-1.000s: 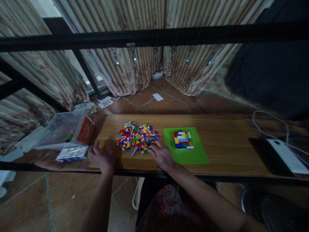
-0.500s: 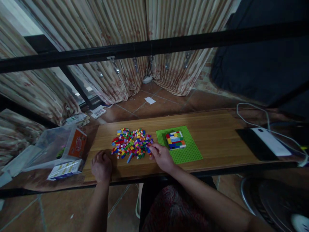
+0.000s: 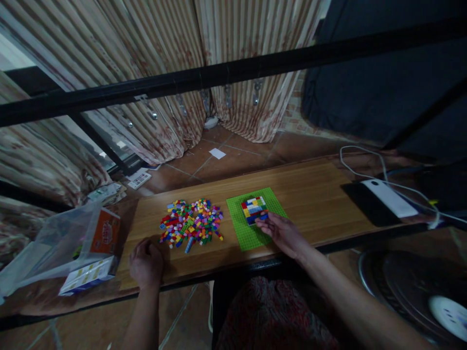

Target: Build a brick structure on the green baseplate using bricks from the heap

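Note:
Between the fingertips of my right hand (image 3: 282,232) is a small blue building brick (image 3: 263,217). That hand hovers over the front of a multicoloured brick block (image 3: 253,206), partly covering it. The block stands on a green studded baseplate (image 3: 242,238). My left hand (image 3: 146,263) rests on the wooden board with its fingers curled in, and I see nothing in it. Just beyond it spreads a pile of loose coloured bricks (image 3: 195,223), with a longer light-blue piece (image 3: 188,244) at its near edge.
A clear plastic bin (image 3: 62,243) with an orange label stands at the left, a white-and-yellow box (image 3: 87,276) before it. On the right lie a white device (image 3: 392,198) on a black mat and a looped cable. A dark bar (image 3: 226,73) crosses beyond the board (image 3: 310,194).
My right hand has moved right, from the edge of the brick pile to the block on the baseplate, carrying a blue brick. My left hand stays resting. The view has shifted slightly.

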`<state>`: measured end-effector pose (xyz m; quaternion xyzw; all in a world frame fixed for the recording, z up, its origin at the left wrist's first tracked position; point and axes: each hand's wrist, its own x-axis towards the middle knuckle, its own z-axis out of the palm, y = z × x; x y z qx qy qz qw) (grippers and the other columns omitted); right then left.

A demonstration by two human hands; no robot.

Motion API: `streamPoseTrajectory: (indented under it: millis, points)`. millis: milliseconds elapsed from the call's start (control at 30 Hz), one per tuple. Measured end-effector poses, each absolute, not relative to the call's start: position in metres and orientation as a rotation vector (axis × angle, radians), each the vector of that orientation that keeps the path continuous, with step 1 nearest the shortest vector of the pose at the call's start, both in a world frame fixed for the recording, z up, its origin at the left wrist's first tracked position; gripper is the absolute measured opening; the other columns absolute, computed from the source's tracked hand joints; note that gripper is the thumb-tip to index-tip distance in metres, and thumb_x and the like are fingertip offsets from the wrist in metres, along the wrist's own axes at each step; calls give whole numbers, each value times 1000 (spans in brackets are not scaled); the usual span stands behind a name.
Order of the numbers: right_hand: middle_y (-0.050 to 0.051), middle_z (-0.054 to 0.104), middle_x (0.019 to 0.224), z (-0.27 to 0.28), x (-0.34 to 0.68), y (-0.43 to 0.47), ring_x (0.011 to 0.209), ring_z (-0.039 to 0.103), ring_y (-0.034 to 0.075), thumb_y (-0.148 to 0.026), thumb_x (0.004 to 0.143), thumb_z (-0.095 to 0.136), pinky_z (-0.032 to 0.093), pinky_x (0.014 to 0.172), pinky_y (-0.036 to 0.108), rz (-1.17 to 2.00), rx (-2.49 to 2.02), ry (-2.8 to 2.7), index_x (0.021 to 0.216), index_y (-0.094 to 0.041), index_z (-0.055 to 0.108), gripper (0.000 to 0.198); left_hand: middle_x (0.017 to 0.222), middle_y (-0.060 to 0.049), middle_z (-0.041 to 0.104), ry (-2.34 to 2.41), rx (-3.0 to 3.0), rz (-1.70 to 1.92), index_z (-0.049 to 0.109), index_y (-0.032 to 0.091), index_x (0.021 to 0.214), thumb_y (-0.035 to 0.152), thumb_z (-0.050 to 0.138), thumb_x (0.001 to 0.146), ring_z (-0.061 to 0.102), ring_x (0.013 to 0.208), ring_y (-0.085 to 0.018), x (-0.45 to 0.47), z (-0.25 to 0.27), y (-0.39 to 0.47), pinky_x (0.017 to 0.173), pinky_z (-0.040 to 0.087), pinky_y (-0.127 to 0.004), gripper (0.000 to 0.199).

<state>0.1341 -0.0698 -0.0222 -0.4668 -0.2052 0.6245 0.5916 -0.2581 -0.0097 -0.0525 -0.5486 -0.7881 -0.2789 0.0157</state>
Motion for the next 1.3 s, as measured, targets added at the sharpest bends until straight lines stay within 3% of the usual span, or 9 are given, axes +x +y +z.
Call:
streamPoseTrajectory:
  millis: [233, 367, 533, 700, 867, 1300]
  points:
    - [1, 72, 75, -32, 160, -63, 68, 70, 15, -42, 68, 81, 60, 67, 28, 1208, -1207, -543, 84, -21, 71, 28, 117, -15, 67, -2476, -1691, -835, 67, 15, 106, 27, 44, 85, 60, 110, -31, -258, -51, -10, 96, 47, -45, 33]
    - [2, 72, 77, -30, 162, -53, 66, 67, 16, -38, 75, 71, 58, 67, 32, 1028, -1368, -853, 97, -19, 70, 29, 115, -15, 68, -2428, -1715, -850, 68, 14, 106, 27, 44, 85, 60, 110, -30, -261, -55, -9, 97, 46, -44, 34]
    - [5, 72, 94, -18, 162, -33, 83, 67, 20, -20, 82, 58, 54, 78, 36, 626, -1552, -1390, 114, -21, 65, 33, 114, -16, 68, -2431, -1707, -846, 68, 13, 105, 27, 45, 84, 60, 110, -31, -261, -56, -9, 97, 46, -44, 34]
    - [4, 70, 90, -3, 161, -13, 83, 64, 19, -13, 85, 53, 50, 80, 33, 385, -1649, -1882, 92, -22, 69, 20, 111, -14, 68, -2422, -1715, -867, 68, 15, 103, 27, 45, 84, 60, 107, -29, -260, -55, -9, 94, 47, -42, 32]
    - [5, 68, 90, 0, 162, -2, 89, 60, 21, -14, 87, 53, 47, 85, 34, 272, -1616, -2175, 89, -21, 71, 19, 110, -14, 68, -2409, -1684, -908, 68, 15, 102, 27, 46, 84, 60, 106, -28, -259, -56, -9, 94, 47, -42, 30]
    - [6, 64, 90, -15, 165, -4, 92, 58, 23, -19, 86, 58, 46, 87, 38, 213, -1636, -2067, 84, -22, 72, 14, 110, -14, 67, -2417, -1690, -885, 68, 16, 105, 26, 47, 85, 59, 106, -28, -262, -59, -9, 94, 47, -41, 31]
